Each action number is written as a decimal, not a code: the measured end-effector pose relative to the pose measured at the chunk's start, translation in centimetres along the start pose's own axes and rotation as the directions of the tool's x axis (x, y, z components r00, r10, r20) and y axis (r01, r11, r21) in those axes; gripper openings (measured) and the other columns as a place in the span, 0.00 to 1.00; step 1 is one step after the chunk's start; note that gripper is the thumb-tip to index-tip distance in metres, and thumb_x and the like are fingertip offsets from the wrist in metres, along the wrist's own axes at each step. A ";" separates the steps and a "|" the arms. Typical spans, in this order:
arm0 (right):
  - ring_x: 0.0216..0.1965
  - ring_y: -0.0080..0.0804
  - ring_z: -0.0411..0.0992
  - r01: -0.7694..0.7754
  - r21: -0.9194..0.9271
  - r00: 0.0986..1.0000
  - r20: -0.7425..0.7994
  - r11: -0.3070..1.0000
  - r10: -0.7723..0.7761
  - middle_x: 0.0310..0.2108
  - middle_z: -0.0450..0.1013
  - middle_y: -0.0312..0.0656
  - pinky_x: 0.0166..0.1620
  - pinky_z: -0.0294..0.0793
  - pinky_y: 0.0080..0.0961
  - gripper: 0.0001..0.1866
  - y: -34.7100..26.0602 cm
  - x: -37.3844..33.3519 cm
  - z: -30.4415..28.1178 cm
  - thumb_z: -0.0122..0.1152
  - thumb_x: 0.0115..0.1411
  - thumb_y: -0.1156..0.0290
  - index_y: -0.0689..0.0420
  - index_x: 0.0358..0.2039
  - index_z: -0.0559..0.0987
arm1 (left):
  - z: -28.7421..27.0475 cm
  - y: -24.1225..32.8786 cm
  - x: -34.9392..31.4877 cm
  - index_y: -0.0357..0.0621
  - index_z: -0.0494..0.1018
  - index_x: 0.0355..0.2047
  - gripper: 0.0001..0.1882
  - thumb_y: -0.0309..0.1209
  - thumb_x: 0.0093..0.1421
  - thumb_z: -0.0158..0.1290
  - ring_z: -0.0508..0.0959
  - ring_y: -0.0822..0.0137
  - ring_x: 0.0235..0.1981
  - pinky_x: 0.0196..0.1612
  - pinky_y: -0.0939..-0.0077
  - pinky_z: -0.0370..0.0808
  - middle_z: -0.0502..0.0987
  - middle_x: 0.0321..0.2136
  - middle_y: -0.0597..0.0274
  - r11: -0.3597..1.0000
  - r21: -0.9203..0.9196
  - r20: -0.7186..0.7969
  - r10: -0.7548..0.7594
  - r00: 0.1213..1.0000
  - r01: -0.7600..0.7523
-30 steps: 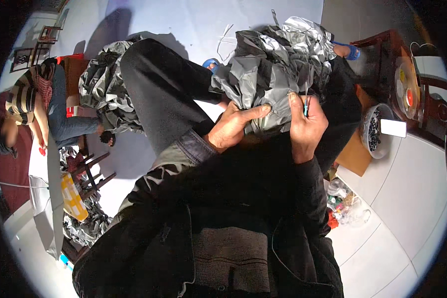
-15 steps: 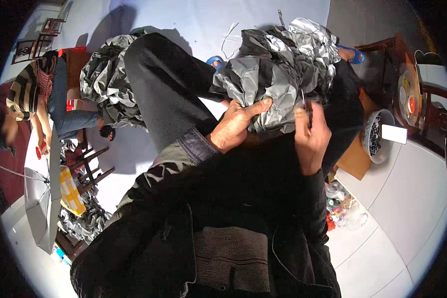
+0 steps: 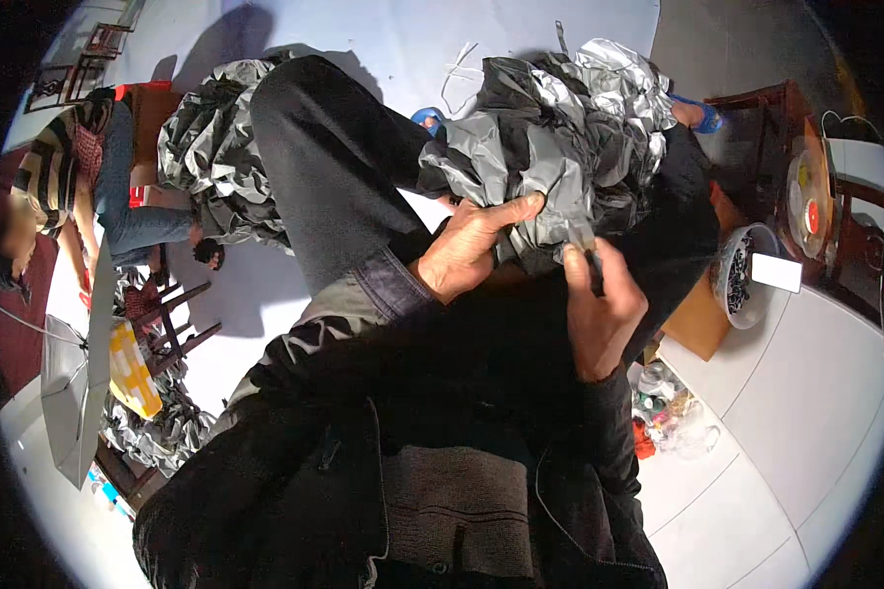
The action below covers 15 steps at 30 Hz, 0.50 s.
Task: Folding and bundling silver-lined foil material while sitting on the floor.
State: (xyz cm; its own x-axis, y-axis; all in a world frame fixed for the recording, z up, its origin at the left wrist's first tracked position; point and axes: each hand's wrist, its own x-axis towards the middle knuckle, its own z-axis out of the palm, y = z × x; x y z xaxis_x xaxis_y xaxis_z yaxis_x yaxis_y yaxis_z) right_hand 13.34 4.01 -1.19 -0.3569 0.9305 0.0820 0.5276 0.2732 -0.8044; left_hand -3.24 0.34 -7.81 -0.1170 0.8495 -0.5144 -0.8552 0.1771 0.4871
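Note:
A big crumpled bundle of silver-and-black coated cloth rests over my lap and right leg. At its near edge my left hand grips a fold, the thumb laid flat on top and the fingers underneath. My right hand is closed in a pinch just to the right, by the same edge. Between its fingertips a small greyish, shiny piece shows; I cannot tell whether it is a tool or a corner of the cloth.
Another silver-and-black cloth heap lies left of my left knee. Far left, a person in a striped top bends near an open grey umbrella. At right stand a tub of small dark parts, a cardboard box and a wooden chair.
My right hand has moved slightly left and toward me along the cloth's edge. My left hand keeps its hold. At the far left, the other person and the umbrella have shifted a little.

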 end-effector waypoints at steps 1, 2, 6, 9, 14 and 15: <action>0.33 0.33 0.79 0.001 -0.002 1.000 -0.001 1.000 -0.001 0.33 0.80 0.50 0.40 0.76 0.27 0.12 0.2 -0.1 0.1 0.63 0.63 0.72 0.65 0.43 0.80 | 0.2 0.0 -0.1 0.42 0.72 0.54 0.22 0.28 0.60 0.63 0.79 0.66 0.49 0.55 0.65 0.75 0.79 0.48 0.63 1.000 -0.019 -0.008 -0.005 1.000 0.005; 0.33 0.33 0.79 0.025 -0.009 1.000 -0.004 1.000 -0.025 0.33 0.80 0.50 0.40 0.76 0.27 0.11 0.5 -0.2 0.3 0.64 0.62 0.72 0.66 0.43 0.80 | 0.4 0.1 -0.2 0.40 0.74 0.53 0.21 0.28 0.60 0.63 0.78 0.66 0.48 0.54 0.66 0.75 0.80 0.46 0.63 0.999 -0.038 -0.017 -0.010 1.000 0.010; 0.32 0.32 0.79 0.070 -0.006 0.998 0.002 0.998 -0.070 0.31 0.80 0.51 0.39 0.76 0.26 0.10 0.9 -0.4 0.8 0.64 0.61 0.74 0.66 0.40 0.81 | 0.5 0.1 -0.4 0.39 0.74 0.51 0.20 0.28 0.59 0.64 0.78 0.67 0.48 0.54 0.66 0.75 0.80 0.46 0.63 0.998 -0.060 -0.025 -0.010 1.000 0.008; 0.31 0.32 0.79 0.065 0.017 0.998 0.022 0.998 -0.065 0.31 0.80 0.51 0.38 0.76 0.25 0.09 0.8 -0.3 0.9 0.64 0.62 0.75 0.66 0.40 0.81 | 0.4 0.0 -0.3 0.40 0.73 0.53 0.21 0.27 0.60 0.63 0.78 0.66 0.49 0.55 0.66 0.74 0.80 0.47 0.63 0.999 -0.054 -0.014 0.001 1.000 -0.002; 0.30 0.31 0.78 0.076 -0.021 0.996 0.057 0.997 -0.074 0.30 0.79 0.51 0.36 0.75 0.25 0.08 1.2 -0.3 1.2 0.65 0.61 0.76 0.65 0.39 0.81 | 0.3 -0.2 -0.2 0.42 0.70 0.57 0.24 0.26 0.60 0.62 0.78 0.65 0.50 0.57 0.65 0.74 0.78 0.49 0.63 0.999 -0.025 0.008 0.036 0.999 -0.036; 0.29 0.30 0.78 0.075 -0.028 0.996 0.058 0.997 -0.073 0.29 0.79 0.51 0.35 0.75 0.25 0.08 1.2 -0.2 1.3 0.65 0.61 0.76 0.65 0.39 0.81 | 0.3 -0.1 -0.3 0.42 0.70 0.57 0.25 0.26 0.60 0.62 0.78 0.65 0.50 0.57 0.65 0.74 0.78 0.49 0.63 0.999 -0.020 0.008 0.046 0.999 -0.046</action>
State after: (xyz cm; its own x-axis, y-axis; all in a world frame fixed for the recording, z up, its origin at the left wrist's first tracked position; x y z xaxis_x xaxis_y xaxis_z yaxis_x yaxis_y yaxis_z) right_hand 13.07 3.80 -2.94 -0.4385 0.8924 0.1069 0.5204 0.3490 -0.7794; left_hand -2.96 0.28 -7.47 -0.1522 0.8605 -0.4863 -0.8587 0.1285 0.4960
